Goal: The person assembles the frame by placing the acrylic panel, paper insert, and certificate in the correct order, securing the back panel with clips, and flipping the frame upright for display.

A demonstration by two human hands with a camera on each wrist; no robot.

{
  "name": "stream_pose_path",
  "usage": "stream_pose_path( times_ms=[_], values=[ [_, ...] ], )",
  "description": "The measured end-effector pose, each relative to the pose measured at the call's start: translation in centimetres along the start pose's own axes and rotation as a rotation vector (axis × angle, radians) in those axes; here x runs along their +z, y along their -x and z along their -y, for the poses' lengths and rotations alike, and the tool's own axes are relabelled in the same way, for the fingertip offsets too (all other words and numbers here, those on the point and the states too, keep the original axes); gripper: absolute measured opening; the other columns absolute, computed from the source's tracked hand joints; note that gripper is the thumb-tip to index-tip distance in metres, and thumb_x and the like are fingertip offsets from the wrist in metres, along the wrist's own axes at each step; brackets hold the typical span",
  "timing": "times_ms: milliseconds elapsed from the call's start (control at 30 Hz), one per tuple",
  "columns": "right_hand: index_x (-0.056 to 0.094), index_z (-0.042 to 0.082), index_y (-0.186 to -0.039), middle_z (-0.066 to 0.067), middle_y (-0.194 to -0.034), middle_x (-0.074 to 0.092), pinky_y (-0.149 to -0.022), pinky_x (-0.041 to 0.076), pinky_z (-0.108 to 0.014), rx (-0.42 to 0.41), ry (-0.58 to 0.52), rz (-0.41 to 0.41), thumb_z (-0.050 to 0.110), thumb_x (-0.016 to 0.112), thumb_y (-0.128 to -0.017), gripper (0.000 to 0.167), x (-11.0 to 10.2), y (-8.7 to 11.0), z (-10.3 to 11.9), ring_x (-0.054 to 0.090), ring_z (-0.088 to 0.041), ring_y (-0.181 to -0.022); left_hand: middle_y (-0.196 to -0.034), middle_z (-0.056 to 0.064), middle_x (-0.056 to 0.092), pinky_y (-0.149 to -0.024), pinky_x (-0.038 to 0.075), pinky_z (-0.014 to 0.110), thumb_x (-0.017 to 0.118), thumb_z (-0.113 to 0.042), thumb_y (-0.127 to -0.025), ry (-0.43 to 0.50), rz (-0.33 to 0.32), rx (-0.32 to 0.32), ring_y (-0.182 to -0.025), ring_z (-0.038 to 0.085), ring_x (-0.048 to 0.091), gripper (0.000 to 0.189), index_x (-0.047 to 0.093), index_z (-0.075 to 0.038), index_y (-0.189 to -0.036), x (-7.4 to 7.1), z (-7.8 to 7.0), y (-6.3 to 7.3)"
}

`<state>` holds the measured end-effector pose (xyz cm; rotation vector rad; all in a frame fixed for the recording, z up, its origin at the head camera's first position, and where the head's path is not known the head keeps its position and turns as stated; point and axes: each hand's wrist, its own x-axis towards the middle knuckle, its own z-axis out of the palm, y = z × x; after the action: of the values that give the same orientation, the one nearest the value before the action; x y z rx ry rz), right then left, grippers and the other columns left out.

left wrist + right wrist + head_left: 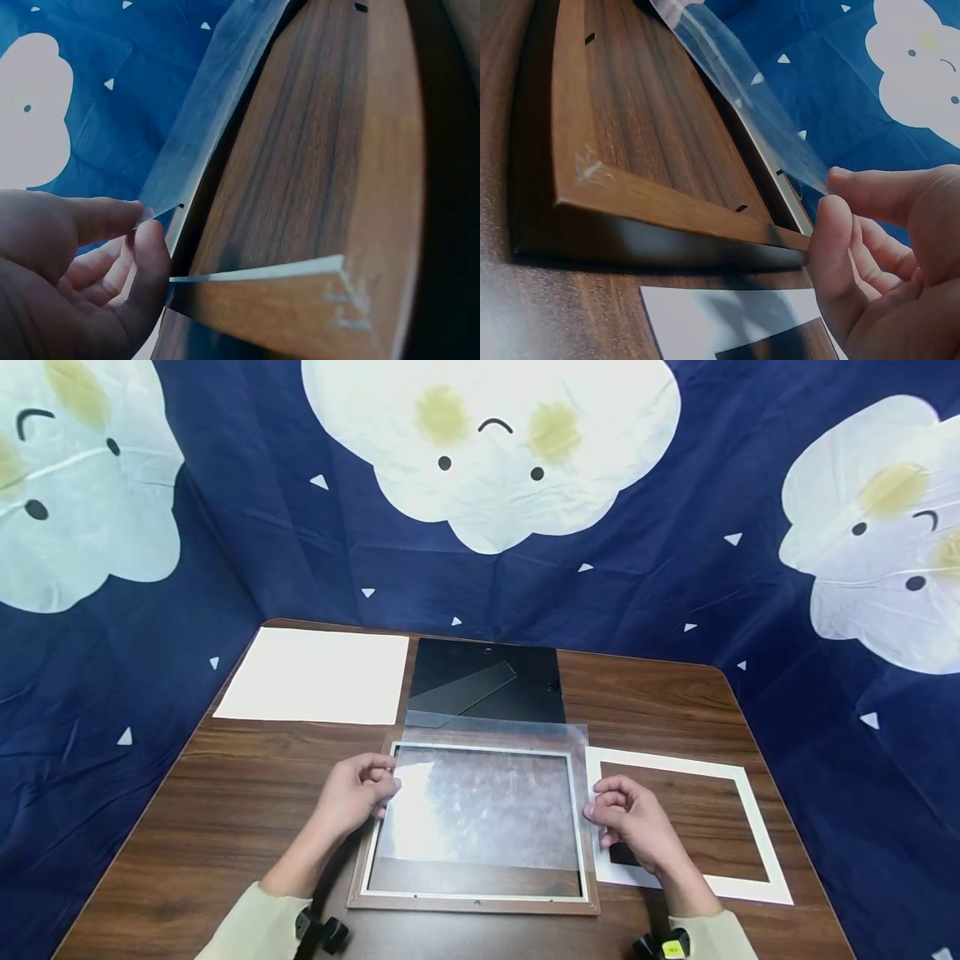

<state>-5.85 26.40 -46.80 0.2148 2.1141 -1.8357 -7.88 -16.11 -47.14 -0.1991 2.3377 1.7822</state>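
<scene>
Left hand [356, 795] and right hand [633, 818] are each pinching a side edge of a clear plastic sheet [487, 810], so it's sitting over the wooden picture frame [476, 906] and poking past the far side. White mat's [759, 835] just right of that, black easel backboard [450, 664] behind, white sheet [315, 677] back left.

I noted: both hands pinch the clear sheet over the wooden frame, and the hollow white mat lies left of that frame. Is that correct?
Not quite: the hollow white mat lies right of the wooden frame, as the head view shows. The left hand and right hand do pinch the clear sheet.
</scene>
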Motion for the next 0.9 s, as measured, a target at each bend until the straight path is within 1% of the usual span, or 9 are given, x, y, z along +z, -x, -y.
stream_pose_path(
  times_ms=[100,167,233,367,467,533,767,867,900],
  values=[
    [0.046,-0.01,-0.135,-0.004,-0.087,0.064,-0.05,0.056,-0.026,0.016,0.014,0.025,-0.002,0.076,-0.086,0.058,0.0,0.1,0.0,0.062,-0.012,-0.063,-0.088,0.012,0.067,-0.051,0.057,0.029,0.069,0.002,-0.089,0.01,0.016,-0.001,-0.062,0.011,0.058,0.039,0.062,0.011,-0.126,-0.2,0.0,0.3],
    [0.046,-0.008,-0.138,-0.004,-0.086,0.065,-0.05,0.056,-0.027,0.021,0.025,0.039,-0.001,0.077,-0.086,0.061,0.1,0.2,0.0,0.062,-0.012,-0.063,-0.088,0.011,0.066,-0.05,0.056,0.029,0.069,0.001,-0.089,0.013,0.018,-0.005,-0.062,0.011,0.058,0.039,0.061,0.011,-0.126,-0.2,0.1,0.4],
    [0.045,-0.007,-0.139,-0.005,-0.085,0.065,-0.05,0.056,-0.027,0.03,0.022,0.052,0.002,0.075,-0.088,0.06,0.1,0.3,0.0,0.062,-0.013,-0.063,-0.086,0.011,0.066,-0.049,0.056,0.029,0.069,0.0,-0.09,0.006,0.013,-0.009,-0.062,0.012,0.059,0.037,0.062,0.011,-0.125,-0.3,0.1,0.6],
    [0.046,-0.008,-0.135,-0.005,-0.081,0.065,-0.05,0.055,-0.027,0.041,-0.001,0.056,0.008,0.071,-0.094,0.05,0.3,0.4,-0.3,0.063,-0.013,-0.061,-0.077,0.009,0.063,-0.047,0.056,0.031,0.068,-0.001,-0.091,-0.028,0.0,-0.011,-0.058,0.014,0.059,0.03,0.064,0.01,-0.119,-0.5,0.3,1.0],
    [0.048,-0.008,-0.13,-0.005,-0.08,0.066,-0.049,0.055,-0.027,0.042,-0.004,0.037,0.009,0.071,-0.095,0.045,0.5,0.4,-0.5,0.063,-0.013,-0.059,-0.071,0.007,0.061,-0.046,0.056,0.032,0.068,-0.001,-0.091,-0.058,-0.007,-0.008,-0.052,0.015,0.058,0.026,0.065,0.009,-0.115,-0.5,0.5,1.2],
    [0.05,-0.008,-0.128,-0.006,-0.08,0.068,-0.048,0.055,-0.028,0.036,0.016,0.024,0.009,0.072,-0.094,0.043,0.7,0.4,-0.6,0.064,-0.014,-0.059,-0.069,0.007,0.06,-0.045,0.055,0.033,0.068,-0.002,-0.091,-0.08,-0.014,-0.003,-0.05,0.015,0.058,0.024,0.065,0.009,-0.113,-0.5,0.6,1.4],
    [0.06,-0.005,-0.12,-0.012,-0.08,0.071,-0.043,0.05,-0.029,0.016,0.131,-0.045,0.008,0.075,-0.091,0.035,1.2,0.4,-0.8,0.066,-0.017,-0.058,-0.075,0.009,0.066,-0.045,0.056,0.033,0.068,-0.004,-0.091,-0.165,-0.038,-0.006,-0.048,0.018,0.061,0.015,0.066,0.005,-0.104,-0.5,0.1,2.4],
    [0.063,-0.003,-0.117,-0.013,-0.079,0.069,-0.041,0.049,-0.03,0.014,0.159,-0.075,0.007,0.076,-0.089,0.032,1.6,0.4,-0.8,0.065,-0.018,-0.056,-0.073,0.006,0.067,-0.045,0.055,0.032,0.069,-0.005,-0.09,-0.232,-0.053,-0.009,-0.048,0.017,0.062,0.012,0.067,0.002,-0.1,-0.5,0.0,2.7],
    [0.063,-0.003,-0.115,-0.013,-0.078,0.069,-0.041,0.048,-0.029,0.015,0.169,-0.084,0.006,0.076,-0.088,0.031,1.8,0.4,-0.7,0.065,-0.019,-0.056,-0.073,0.004,0.067,-0.048,0.055,0.03,0.071,-0.006,-0.089,-0.275,-0.064,0.0,-0.051,0.015,0.062,0.011,0.068,0.0,-0.098,-0.5,-0.1,2.8]
  ],
)
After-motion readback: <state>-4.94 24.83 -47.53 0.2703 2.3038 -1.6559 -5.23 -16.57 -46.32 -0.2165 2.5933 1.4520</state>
